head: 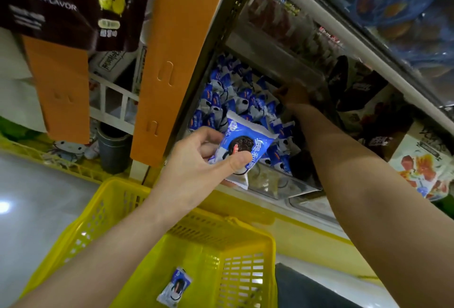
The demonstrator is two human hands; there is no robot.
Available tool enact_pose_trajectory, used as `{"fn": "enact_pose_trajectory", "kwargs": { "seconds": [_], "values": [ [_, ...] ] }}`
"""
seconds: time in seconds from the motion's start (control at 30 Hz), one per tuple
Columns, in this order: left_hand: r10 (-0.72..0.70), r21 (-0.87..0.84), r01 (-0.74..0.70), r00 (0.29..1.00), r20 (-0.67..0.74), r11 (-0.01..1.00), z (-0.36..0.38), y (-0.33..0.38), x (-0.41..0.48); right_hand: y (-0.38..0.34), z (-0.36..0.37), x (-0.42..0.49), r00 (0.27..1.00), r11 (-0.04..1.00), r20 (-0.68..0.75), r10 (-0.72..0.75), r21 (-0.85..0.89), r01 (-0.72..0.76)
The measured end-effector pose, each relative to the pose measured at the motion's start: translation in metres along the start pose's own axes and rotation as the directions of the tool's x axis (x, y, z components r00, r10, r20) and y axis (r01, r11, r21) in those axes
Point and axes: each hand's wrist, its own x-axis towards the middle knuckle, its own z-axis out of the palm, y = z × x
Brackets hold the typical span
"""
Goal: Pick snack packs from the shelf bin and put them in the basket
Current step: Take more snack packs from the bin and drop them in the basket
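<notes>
Snack pack (248, 140), blue and white with a dark biscuit printed on it, held in the grip of the left hand (196, 162): the thumb is pressed on the printed face and the fingers are curled behind it. The pack is carried in the air just before the front edge of the shelf bin (277, 184) and above the far rim of the basket (245, 271). Its long axis is seen steeply inclined, with one crimped end directed up toward the bin and the other down toward the basket; the printed face is turned to the camera.

One pack in the basket (175, 286) is shown lying flat, face up, near the front wall, its long axis slanted toward the far right corner. A single deposit is thus judged complete and a second is in transit. Many stocked packs (228, 96) are left in the bin.

The right hand (292, 95) is reached toward the bin's back edge among the stock; whether its grip encloses a pack cannot be told, as the fingers are shaded.
</notes>
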Motion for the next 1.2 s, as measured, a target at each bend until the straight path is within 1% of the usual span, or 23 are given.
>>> {"fn": "enact_pose_trajectory", "kwargs": {
  "seconds": [0.07,0.17,0.23,0.3,0.33,0.4,0.47,0.5,0.53,0.57,0.6,0.63,0.67,0.7,0.77,0.83,0.87,0.93,1.0,1.07,1.13,1.2],
  "values": [
    [0.000,-0.031,0.000,1.000,-0.006,1.000,0.001,0.000,-0.002,-0.002,0.000,-0.002,1.000,0.999,-0.002,-0.017,-0.027,0.017],
    [0.001,-0.017,0.000,1.000,0.008,1.000,0.003,-0.001,-0.004,-0.003,-0.005,-0.007,0.997,1.000,-0.078,-0.004,-0.006,0.004],
    [-0.015,-0.002,0.015,1.000,0.019,1.000,0.005,-0.003,-0.006,-0.004,-0.012,-0.013,0.985,1.000,-0.171,0.017,0.022,-0.013],
    [-0.055,-0.036,0.055,0.998,0.004,0.998,0.008,-0.005,-0.007,-0.007,-0.022,-0.029,0.958,0.998,-0.288,0.008,0.069,0.013],
    [-0.079,-0.071,0.078,0.997,-0.004,0.994,0.010,-0.005,-0.008,-0.009,-0.027,-0.043,0.937,0.992,-0.348,-0.027,0.105,0.067],
    [-0.093,-0.110,0.090,0.995,-0.020,0.990,0.015,-0.003,-0.009,-0.013,-0.035,-0.081,0.875,0.951,-0.470,-0.118,0.200,0.236],
    [-0.056,-0.124,0.048,0.997,-0.054,0.991,0.021,-0.001,-0.010,-0.014,-0.042,-0.123,0.837,0.858,-0.526,-0.152,0.350,0.376],
    [-0.036,-0.129,0.026,0.996,-0.082,0.991,0.023,-0.001,-0.011,-0.013,-0.045,-0.142,0.844,0.807,-0.514,-0.151,0.430,0.406],
    [-0.022,-0.122,0.009,0.994,-0.110,0.993,0.025,-0.002,-0.011,-0.010,-0.047,-0.160,0.872,0.753,-0.467,-0.147,0.519,0.405],
    [-0.017,-0.102,0.003,0.991,-0.133,0.995,0.026,-0.004,-0.012,-0.007,-0.048,-0.177,0.910,0.694,-0.385,-0.152,0.615,0.376],
    [-0.022,-0.081,0.010,0.989,-0.146,0.997,0.027,-0.005,-0.014,-0.005,-0.048,-0.194,0.949,0.635,-0.269,-0.163,0.708,0.310],
    [-0.036,-0.062,0.027,0.988,-0.147,0.998,0.029,-0.007,-0.015,-0.002,-0.044,-0.208,0.976,0.586,-0.135,-0.170,0.783,0.211],
    [-0.056,-0.050,0.049,0.989,-0.139,0.998,0.032,-0.010,-0.018,0.000,-0.039,-0.221,0.984,0.559,-0.012,-0.177,0.822,0.110],
    [-0.082,-0.049,0.076,0.988,-0.127,0.996,0.035,-0.012,-0.021,0.003,-0.032,-0.233,0.980,0.561,0.077,-0.184,0.827,0.040],
    [-0.164,-0.119,0.156,0.984,-0.065,0.981,0.041,-0.018,-0.029,0.008,-0.017,-0.251,0.970,0.573,0.168,-0.177,0.819,-0.037],
    [-0.231,-0.227,0.242,0.970,0.077,0.943,0.045,-0.021,-0.037,0.012,-0.006,-0.263,0.970,0.554,0.190,-0.154,0.829,-0.074],
    [-0.240,-0.254,0.267,0.962,0.133,0.930,0.046,-0.023,-0.040,0.014,-0.002,-0.267,0.973,0.548,0.179,-0.144,0.833,-0.072],
    [-0.216,-0.243,0.254,0.961,0.174,0.936,0.046,-0.026,-0.044,0.016,0.003,-0.273,0.983,0.569,0.132,-0.127,0.822,-0.036],
    [-0.192,-0.209,0.232,0.962,0.194,0.950,0.044,-0.027,-0.045,0.017,0.005,-0.273,0.995,0.632,0.058,-0.086,0.775,0.010],
    [-0.189,-0.174,0.232,0.954,0.234,0.957,0.042,-0.025,-0.043,0.017,0.004,-0.271,0.999,0.650,0.024,-0.039,0.760,0.007],
    [-0.173,-0.123,0.212,0.948,0.266,0.970,0.038,-0.024,-0.041,0.016,0.000,-0.266,0.992,0.617,0.108,-0.072,0.786,-0.041],
    [-0.153,-0.097,0.187,0.946,0.284,0.978,0.033,-0.021,-0.037,0.015,-0.004,-0.261,0.970,0.625,0.193,-0.148,0.779,-0.060]
  ]
}}
